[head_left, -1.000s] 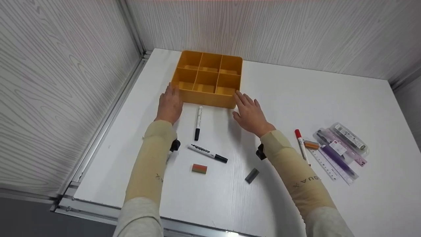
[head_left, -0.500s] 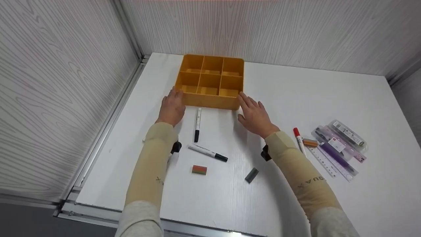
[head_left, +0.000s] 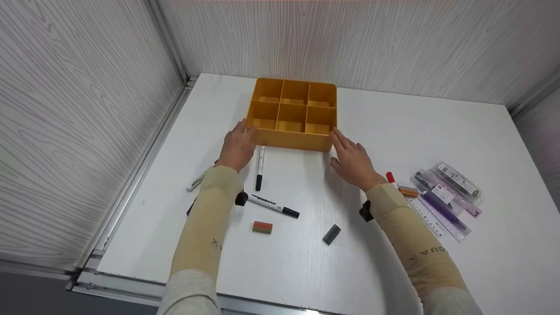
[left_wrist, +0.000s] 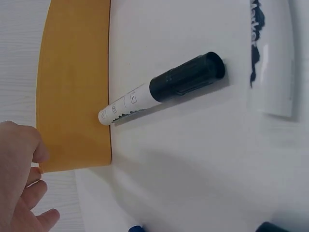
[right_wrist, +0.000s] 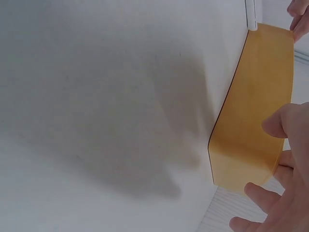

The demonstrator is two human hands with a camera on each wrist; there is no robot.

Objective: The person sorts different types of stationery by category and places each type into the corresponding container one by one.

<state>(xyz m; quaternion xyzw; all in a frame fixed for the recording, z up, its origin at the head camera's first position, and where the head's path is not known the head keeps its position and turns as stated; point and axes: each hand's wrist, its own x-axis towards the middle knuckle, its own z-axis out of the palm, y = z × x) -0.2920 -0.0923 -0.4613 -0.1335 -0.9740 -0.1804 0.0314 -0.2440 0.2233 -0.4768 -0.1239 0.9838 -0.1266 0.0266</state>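
Just slid the six-compartment orange box (head_left: 292, 140) rightward, apparently still repositioning it between loosely extended left hand (head_left: 237, 148) and right hand (head_left: 353, 162).

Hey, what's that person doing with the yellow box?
The person has a hand at each near corner of the yellow box: the left hand at one, the right hand at the other. The box sits flat on the white table and has six compartments. Two black-capped markers lie between the arms, with a red-topped block and a grey block nearer the person. A red-capped marker lies off to the right.
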